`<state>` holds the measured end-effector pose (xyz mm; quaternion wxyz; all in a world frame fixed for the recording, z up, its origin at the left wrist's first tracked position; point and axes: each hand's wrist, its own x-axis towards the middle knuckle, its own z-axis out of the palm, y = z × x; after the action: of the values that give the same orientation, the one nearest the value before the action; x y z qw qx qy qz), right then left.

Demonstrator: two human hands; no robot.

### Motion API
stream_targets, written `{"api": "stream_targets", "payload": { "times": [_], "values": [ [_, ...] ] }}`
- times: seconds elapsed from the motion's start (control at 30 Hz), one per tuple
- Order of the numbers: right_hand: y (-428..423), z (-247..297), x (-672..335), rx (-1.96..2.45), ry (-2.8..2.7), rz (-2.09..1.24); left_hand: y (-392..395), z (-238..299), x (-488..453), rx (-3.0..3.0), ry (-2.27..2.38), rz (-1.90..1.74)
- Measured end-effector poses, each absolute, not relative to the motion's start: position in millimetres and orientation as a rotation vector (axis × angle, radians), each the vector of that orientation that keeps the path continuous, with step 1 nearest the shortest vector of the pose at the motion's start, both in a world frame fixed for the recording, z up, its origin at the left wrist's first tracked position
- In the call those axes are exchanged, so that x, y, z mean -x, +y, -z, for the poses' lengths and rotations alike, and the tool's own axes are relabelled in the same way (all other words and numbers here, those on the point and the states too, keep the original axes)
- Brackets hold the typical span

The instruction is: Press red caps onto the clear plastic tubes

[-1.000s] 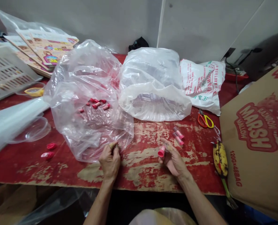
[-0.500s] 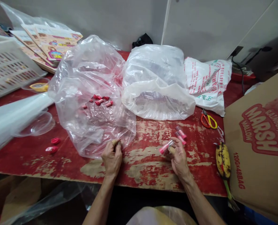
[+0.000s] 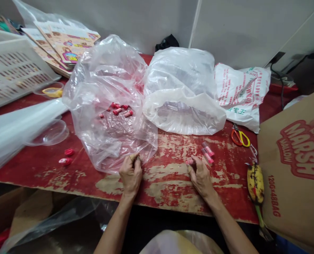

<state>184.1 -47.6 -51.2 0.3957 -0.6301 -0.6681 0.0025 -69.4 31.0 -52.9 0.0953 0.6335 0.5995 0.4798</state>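
My left hand (image 3: 131,174) is closed in a pinch at the near edge of a clear plastic bag (image 3: 93,141); whatever lies between its fingertips is hidden. Wraps cover some fingertips. Several small red-and-pink pieces (image 3: 117,111) show in the bag. My right hand (image 3: 201,178) has its fingers closed over a small pink tube (image 3: 189,161), mostly covered by the hand. Just beyond it, two similar tubes with clear ends (image 3: 207,149) lie side by side on the worn red table (image 3: 170,176).
A white plastic bag (image 3: 183,95) and a printed sack (image 3: 241,91) stand behind. Scissors (image 3: 240,137), a banana (image 3: 255,183) and a large carton (image 3: 294,169) are at right. At left are two red-and-pink pieces (image 3: 65,161), clear plastic lids (image 3: 48,132) and a white crate (image 3: 16,70).
The view has shifted, so the scene sits farther right. My right hand has turned and moved slightly left relative to the table, covering more of its tube. The left hand stays at the bag's edge.
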Motion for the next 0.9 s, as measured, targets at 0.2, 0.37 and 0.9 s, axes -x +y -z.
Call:
{"api": "stream_targets", "payload": {
  "times": [0.2,0.37,0.9],
  "values": [
    [-43,54,-187,1.722,-1.634,0.041,3,46,40,-2.305,1.32,-1.317],
    [-42,61,-189,1.765,-1.644,0.082,-14,48,7,-2.624,1.165,-0.798],
    [-37,57,-188,1.792,-1.552,-0.011,-5,39,-10,-2.831,1.095,-0.156]
  ]
}}
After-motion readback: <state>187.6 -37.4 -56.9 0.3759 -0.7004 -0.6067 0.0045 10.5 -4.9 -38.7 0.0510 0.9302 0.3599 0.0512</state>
